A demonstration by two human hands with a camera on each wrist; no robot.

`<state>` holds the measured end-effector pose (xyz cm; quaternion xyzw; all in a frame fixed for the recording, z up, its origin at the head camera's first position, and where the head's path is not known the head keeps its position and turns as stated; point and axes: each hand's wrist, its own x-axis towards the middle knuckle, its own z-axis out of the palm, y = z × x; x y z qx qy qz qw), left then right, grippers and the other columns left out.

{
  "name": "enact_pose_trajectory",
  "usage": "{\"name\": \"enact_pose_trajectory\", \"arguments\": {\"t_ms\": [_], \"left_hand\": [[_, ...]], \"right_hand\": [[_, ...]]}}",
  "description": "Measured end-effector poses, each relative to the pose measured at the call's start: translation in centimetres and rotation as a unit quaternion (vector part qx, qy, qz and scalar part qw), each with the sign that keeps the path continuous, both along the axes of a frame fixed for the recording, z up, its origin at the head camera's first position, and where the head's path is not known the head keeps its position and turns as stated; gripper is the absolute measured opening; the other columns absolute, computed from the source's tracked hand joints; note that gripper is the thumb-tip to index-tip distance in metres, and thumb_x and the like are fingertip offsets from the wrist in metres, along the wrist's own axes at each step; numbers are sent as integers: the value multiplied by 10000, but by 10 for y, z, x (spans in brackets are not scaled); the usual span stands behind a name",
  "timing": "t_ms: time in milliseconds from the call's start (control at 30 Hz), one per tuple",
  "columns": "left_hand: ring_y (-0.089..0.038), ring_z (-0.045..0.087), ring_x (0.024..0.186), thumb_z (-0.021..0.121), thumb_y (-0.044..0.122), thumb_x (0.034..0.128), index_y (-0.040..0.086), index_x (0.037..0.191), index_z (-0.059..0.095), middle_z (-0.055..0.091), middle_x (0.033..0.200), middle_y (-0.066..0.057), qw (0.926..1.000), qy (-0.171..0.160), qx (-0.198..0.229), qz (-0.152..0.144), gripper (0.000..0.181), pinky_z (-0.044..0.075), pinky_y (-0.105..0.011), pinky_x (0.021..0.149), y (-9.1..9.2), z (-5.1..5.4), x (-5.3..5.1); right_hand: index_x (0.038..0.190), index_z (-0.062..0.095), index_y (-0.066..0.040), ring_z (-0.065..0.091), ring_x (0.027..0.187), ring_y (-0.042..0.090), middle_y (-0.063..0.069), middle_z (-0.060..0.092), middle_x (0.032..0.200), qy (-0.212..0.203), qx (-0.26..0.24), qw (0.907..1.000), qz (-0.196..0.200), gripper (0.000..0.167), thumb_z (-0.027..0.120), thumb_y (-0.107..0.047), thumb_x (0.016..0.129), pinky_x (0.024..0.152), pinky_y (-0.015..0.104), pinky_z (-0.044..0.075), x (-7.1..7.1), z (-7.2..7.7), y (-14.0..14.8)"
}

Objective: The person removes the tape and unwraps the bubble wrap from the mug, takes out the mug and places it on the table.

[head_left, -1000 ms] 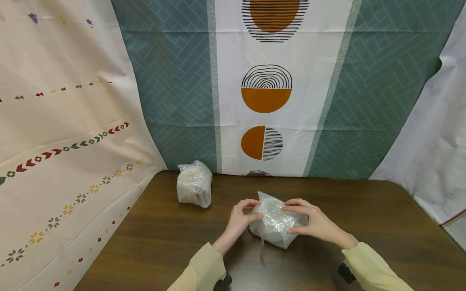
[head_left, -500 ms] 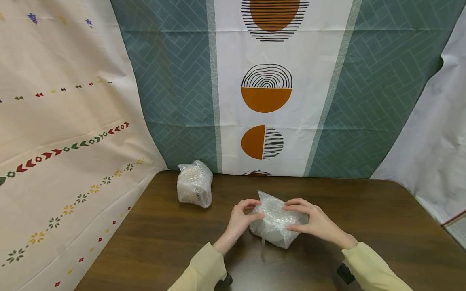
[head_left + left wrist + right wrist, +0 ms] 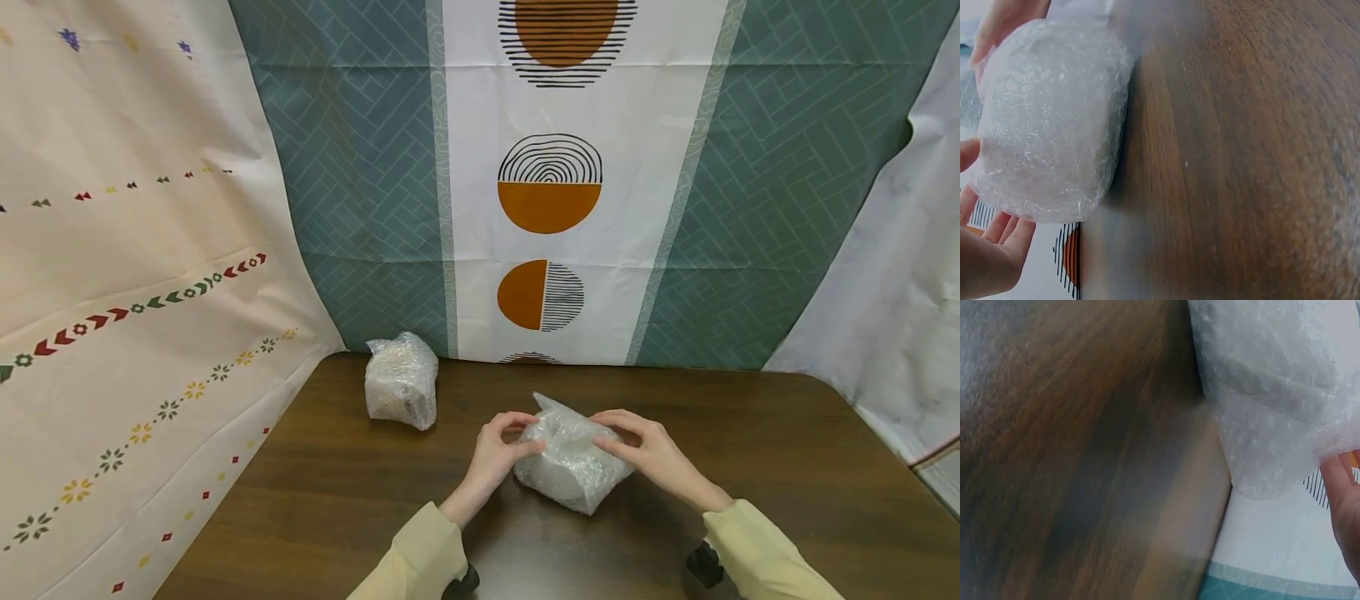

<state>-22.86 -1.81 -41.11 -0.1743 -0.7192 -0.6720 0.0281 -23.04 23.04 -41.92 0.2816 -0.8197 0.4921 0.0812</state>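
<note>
A bubble-wrapped package (image 3: 566,479) sits on the dark wooden table, its wrap rising to a pointed corner at the top. My left hand (image 3: 497,446) grips its left side, with the thumb on the near face and the fingers behind. On the upper right, my right hand (image 3: 648,450) pinches the bubble wrap between thumb and fingers. The left wrist view shows the rounded near side of the package (image 3: 1054,119) close up. In the right wrist view a loose flap of bubble wrap (image 3: 1260,444) hangs past the contents. What lies inside cannot be made out.
Another bubble-wrapped package (image 3: 401,383) stands at the table's back left. The brown table (image 3: 337,517) meets a patterned curtain (image 3: 360,208) behind. Pale cloths hang at the left and right sides.
My right thumb has shifted up, nearer its fingers, and the wrap on the right has creased and moved. A small clear strip below the package no longer shows. The left hand stays put.
</note>
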Motion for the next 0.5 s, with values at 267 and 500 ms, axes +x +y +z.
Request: {"name": "enact_pose_trajectory", "arguments": {"t_ms": [267,500], "left_hand": [[-375,513,954,729,-20,723,-64,974,633,551,994,-198,9998,25,-191,44,273,436,-462,808,0,3,1],[-386,506,961,732,-21,720,-67,971,632,550,1004,-204,9997,5,-237,76,274,444,-459,796,0,5,1]], "right_hand": [[1106,629,-93,538,998,173,2,606,1074,-464,-133,9972,-569,243,604,-187,883,790,368,453,1,2,-1],[1115,625,-34,549,983,152,46,618,1061,-517,-301,9955,-740,256,556,-179,915,798,271,440,-1,4,-1]]}}
